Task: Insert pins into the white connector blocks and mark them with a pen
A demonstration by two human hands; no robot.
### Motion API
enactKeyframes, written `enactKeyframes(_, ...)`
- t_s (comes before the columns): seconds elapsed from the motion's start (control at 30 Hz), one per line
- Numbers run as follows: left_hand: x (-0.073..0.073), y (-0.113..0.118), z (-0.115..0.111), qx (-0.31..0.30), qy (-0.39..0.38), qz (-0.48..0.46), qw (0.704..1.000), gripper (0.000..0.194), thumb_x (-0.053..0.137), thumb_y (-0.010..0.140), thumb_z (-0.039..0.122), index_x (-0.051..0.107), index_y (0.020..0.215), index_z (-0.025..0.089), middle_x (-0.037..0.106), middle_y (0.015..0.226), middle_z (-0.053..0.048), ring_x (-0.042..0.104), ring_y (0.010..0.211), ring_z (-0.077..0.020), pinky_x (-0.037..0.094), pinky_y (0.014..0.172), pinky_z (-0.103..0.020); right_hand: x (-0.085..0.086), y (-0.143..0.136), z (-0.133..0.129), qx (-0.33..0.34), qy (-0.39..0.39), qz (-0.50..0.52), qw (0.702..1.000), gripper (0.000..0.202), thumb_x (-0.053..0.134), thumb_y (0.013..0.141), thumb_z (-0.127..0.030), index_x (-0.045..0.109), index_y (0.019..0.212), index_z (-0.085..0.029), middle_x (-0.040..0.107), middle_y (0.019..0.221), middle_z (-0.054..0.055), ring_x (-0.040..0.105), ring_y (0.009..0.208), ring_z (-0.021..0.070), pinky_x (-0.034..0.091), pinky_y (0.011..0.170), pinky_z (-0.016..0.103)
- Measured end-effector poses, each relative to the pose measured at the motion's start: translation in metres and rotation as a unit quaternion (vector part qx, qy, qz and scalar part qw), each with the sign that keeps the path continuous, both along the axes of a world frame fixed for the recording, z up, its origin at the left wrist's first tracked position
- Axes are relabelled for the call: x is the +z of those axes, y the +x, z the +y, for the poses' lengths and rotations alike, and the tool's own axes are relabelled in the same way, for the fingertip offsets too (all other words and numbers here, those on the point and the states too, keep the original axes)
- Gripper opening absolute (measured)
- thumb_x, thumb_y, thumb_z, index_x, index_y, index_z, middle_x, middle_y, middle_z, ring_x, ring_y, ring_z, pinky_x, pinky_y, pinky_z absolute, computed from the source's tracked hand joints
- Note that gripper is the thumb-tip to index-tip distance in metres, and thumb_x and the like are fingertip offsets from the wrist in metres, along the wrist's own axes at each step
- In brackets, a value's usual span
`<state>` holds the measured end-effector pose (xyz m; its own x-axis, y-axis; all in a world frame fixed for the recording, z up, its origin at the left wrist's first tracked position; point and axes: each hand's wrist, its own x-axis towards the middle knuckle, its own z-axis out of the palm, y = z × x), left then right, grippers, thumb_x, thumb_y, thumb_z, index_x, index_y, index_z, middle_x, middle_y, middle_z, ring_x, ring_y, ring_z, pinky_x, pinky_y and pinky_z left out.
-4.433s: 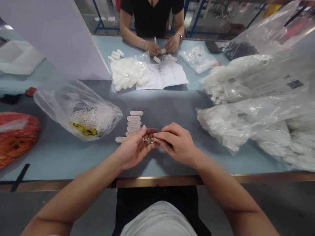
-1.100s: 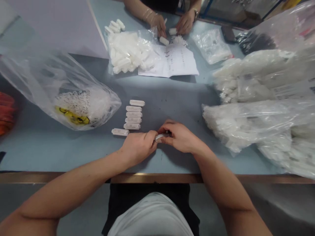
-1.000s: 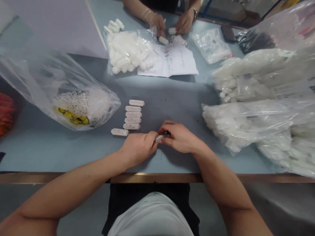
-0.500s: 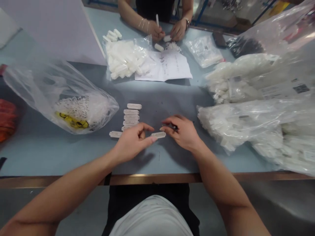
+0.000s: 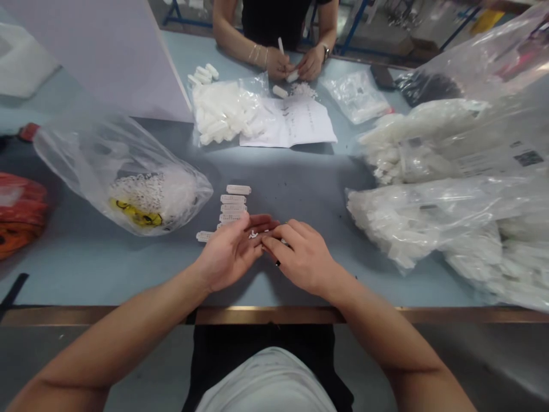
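Observation:
My left hand [image 5: 234, 252] is turned palm up and slightly cupped, with a few small white plastic pieces [image 5: 253, 234] lying on it. Over its fingertips, my right hand [image 5: 300, 252] has thumb and forefinger pinched together; whatever is between them is too small to make out. Just beyond my left hand lies a column of flat white perforated plastic strips [image 5: 233, 199], the nearest partly covered by the hand. Another white strip [image 5: 204, 236] pokes out to the left of my wrist. A dark bit [image 5: 278, 263] shows below my right fingers.
Left stands a clear bag [image 5: 158, 194] of small white parts, with an orange bag [image 5: 21, 212] beyond it. Large clear bags [image 5: 412, 217] fill the right. Across the table, a person's hands [image 5: 295, 66] work behind a bag of white pieces [image 5: 227, 114] and a paper sheet [image 5: 291, 126].
My left hand has turned palm up, showing small white pieces. My right hand has moved left and down onto its fingers. The strip that lay between my hands is mostly or wholly hidden.

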<state>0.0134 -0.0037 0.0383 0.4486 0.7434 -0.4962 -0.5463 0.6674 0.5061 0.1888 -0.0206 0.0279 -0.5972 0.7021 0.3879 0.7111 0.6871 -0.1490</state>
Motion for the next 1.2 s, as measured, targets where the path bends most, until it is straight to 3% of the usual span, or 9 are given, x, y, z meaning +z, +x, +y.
enactKeyframes(0.27, -0.003, 0.005, -0.003, 0.002, 0.030, 0.012, 0.999, 0.034, 0.049, 0.092, 0.036, 0.065, 0.105, 0.008, 0.066, 0.101, -0.014, 0.064, 0.090, -0.0195, 0.053, 0.075, -0.029, -0.003, -0.007, -0.005, -0.056, -0.058, 0.007, 0.997, 0.016, 0.049, 0.087, -0.017, 0.064, 0.080, -0.016, 0.061, 0.081, 0.006, 0.049, 0.075, 0.0177, 0.040, 0.067, 0.031)
enactKeyframes(0.43, -0.007, 0.005, -0.007, -0.001, 0.040, 0.007, 0.999, 0.032, 0.055, 0.089, 0.035, 0.066, 0.105, 0.010, 0.065, 0.106, -0.013, 0.062, 0.097, -0.0202, 0.051, 0.082, -0.029, 0.003, -0.004, -0.004, -0.057, -0.122, 0.017, 0.991, 0.012, 0.052, 0.087, -0.021, 0.063, 0.087, -0.015, 0.062, 0.089, 0.009, 0.053, 0.081, 0.0188, 0.043, 0.071, 0.031)
enactKeyframes(0.73, -0.005, 0.011, -0.013, 0.007, 0.080, 0.053, 0.995, 0.034, 0.062, 0.084, 0.040, 0.066, 0.105, 0.013, 0.066, 0.106, -0.012, 0.062, 0.092, -0.0184, 0.049, 0.080, -0.029, 0.004, -0.011, -0.013, -0.082, -0.074, -0.038, 0.993, 0.013, 0.051, 0.083, -0.010, 0.063, 0.082, -0.015, 0.063, 0.081, 0.009, 0.053, 0.074, 0.0211, 0.042, 0.063, 0.032)
enactKeyframes(0.87, -0.001, 0.012, -0.014, 0.008, 0.081, 0.066, 0.995, 0.037, 0.062, 0.082, 0.042, 0.064, 0.106, 0.013, 0.067, 0.100, -0.011, 0.062, 0.090, -0.0200, 0.049, 0.078, -0.032, 0.004, -0.010, -0.011, -0.061, -0.090, 0.022, 0.994, 0.008, 0.055, 0.082, -0.017, 0.062, 0.083, -0.015, 0.063, 0.083, 0.009, 0.054, 0.077, 0.0204, 0.046, 0.067, 0.031)
enactKeyframes(1.0, 0.001, 0.008, -0.010, 0.009, 0.105, 0.096, 0.990, 0.030, 0.063, 0.083, 0.039, 0.063, 0.103, 0.017, 0.066, 0.102, -0.008, 0.061, 0.085, -0.0160, 0.048, 0.072, -0.028, 0.008, -0.001, -0.008, -0.046, -0.068, 0.167, 0.983, 0.006, 0.056, 0.082, -0.015, 0.060, 0.082, -0.019, 0.061, 0.083, 0.005, 0.055, 0.078, 0.0154, 0.047, 0.069, 0.026)
enactKeyframes(1.1, 0.000, 0.005, -0.008, -0.043, 0.126, 0.125, 0.983, 0.026, 0.065, 0.082, 0.038, 0.063, 0.097, 0.017, 0.063, 0.084, -0.002, 0.053, 0.064, -0.0079, 0.039, 0.055, -0.020, 0.008, 0.004, -0.008, -0.057, -0.025, 0.223, 0.973, 0.011, 0.056, 0.081, -0.011, 0.060, 0.086, -0.020, 0.059, 0.083, 0.004, 0.053, 0.076, 0.0135, 0.047, 0.069, 0.025)
enactKeyframes(1.2, -0.001, 0.003, -0.008, -0.087, 0.135, 0.140, 0.977, 0.025, 0.067, 0.080, 0.040, 0.061, 0.086, 0.016, 0.058, 0.070, 0.002, 0.045, 0.055, -0.0050, 0.032, 0.051, -0.018, 0.005, 0.006, -0.007, -0.050, -0.025, 0.217, 0.975, 0.013, 0.056, 0.079, -0.009, 0.059, 0.083, -0.021, 0.059, 0.085, 0.004, 0.052, 0.076, 0.0143, 0.047, 0.069, 0.026)
